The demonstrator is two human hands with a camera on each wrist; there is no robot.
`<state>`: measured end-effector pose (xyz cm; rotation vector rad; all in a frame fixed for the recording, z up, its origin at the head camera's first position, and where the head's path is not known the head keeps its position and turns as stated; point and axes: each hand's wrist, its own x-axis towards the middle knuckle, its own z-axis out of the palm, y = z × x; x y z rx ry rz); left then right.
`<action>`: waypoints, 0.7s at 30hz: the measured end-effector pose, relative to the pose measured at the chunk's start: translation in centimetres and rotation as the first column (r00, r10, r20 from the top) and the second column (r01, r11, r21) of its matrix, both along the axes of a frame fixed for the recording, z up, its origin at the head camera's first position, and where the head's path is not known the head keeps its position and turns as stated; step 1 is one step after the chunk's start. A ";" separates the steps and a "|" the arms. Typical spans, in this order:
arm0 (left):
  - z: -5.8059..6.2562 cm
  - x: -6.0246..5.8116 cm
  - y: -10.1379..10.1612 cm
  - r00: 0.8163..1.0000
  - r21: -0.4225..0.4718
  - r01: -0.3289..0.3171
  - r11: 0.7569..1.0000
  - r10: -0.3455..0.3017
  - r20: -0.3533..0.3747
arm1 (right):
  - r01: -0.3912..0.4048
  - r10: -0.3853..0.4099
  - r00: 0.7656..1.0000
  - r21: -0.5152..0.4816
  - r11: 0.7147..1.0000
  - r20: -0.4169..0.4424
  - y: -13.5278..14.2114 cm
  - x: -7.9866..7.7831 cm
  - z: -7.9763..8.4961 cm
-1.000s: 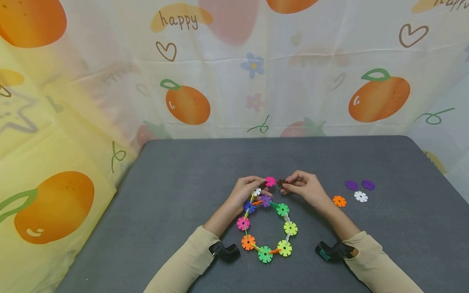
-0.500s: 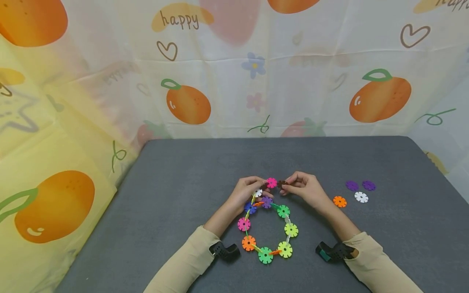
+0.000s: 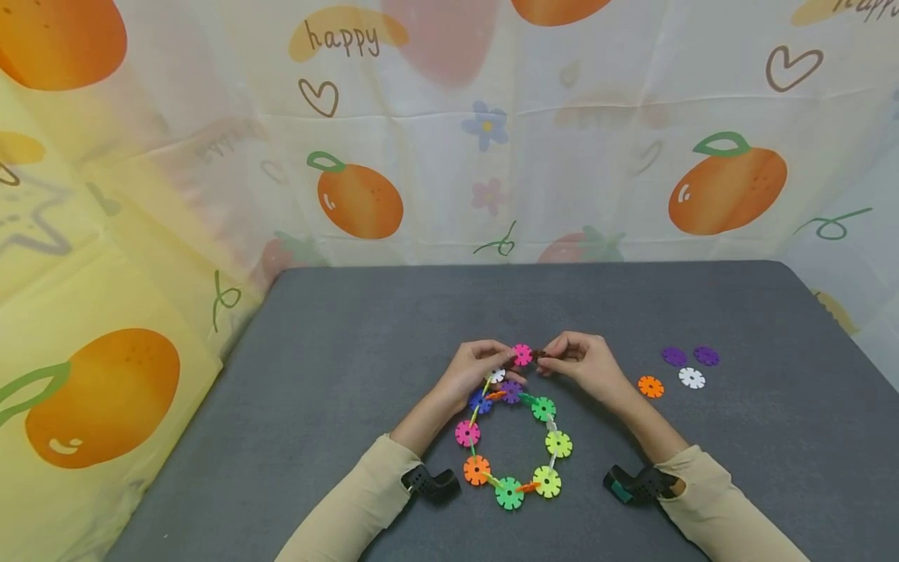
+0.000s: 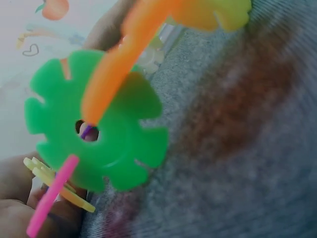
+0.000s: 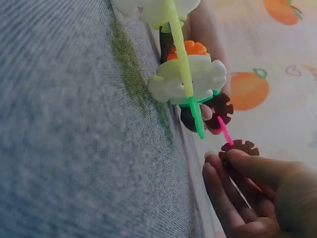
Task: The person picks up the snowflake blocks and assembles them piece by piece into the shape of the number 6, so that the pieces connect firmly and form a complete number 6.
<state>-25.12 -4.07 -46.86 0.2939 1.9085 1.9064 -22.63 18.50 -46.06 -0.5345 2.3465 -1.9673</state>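
Note:
A ring of colourful notched plastic discs hangs linked together, its lower side marked by a green disc (image 3: 509,493). My left hand (image 3: 472,373) grips the chain at its upper left, fingers on a dark brown disc (image 5: 221,106). A pink disc (image 3: 522,355) stands out from that brown one. Between thumb and fingers, my right hand (image 3: 586,365) pinches another brown disc (image 5: 243,147), which meets the pink disc's edge in the right wrist view. How deep the notches engage cannot be told. Close to the left wrist camera hang the green disc and an orange disc (image 4: 124,59).
On the grey table (image 3: 337,328), to the right, lie loose discs: two purple discs (image 3: 674,357), a white disc (image 3: 691,378) and an orange disc (image 3: 650,386). A fruit-printed cloth (image 3: 435,172) hangs behind the table.
The brown disc in my right hand has closed the gap to the pink disc and turned more edge-on. The pink disc and ring have shifted slightly down; the left hand barely moved.

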 end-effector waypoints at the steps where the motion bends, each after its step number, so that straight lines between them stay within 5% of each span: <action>1: 0.0 0.0 0.0 1.000 -0.013 -0.002 1.000 0.002 -0.014 | 0.003 -0.003 1.000 0.010 1.000 -0.016 0.0 0.0 -0.1; 7: 0.1 0.0 0.1 0.998 -0.002 0.048 0.999 -0.048 -0.040 | 0.032 -0.023 0.995 0.101 0.994 -0.094 -0.3 0.0 -0.5; 14: 0.1 -0.2 0.0 0.999 -0.072 -0.019 0.997 0.021 0.027 | 0.018 -0.018 1.000 -0.045 0.999 0.010 -0.3 -0.2 -0.4; 21: 0.1 -0.2 -0.1 0.998 -0.032 -0.009 0.999 0.011 0.058 | 0.025 -0.025 0.998 0.001 1.000 0.053 -0.4 0.0 -0.1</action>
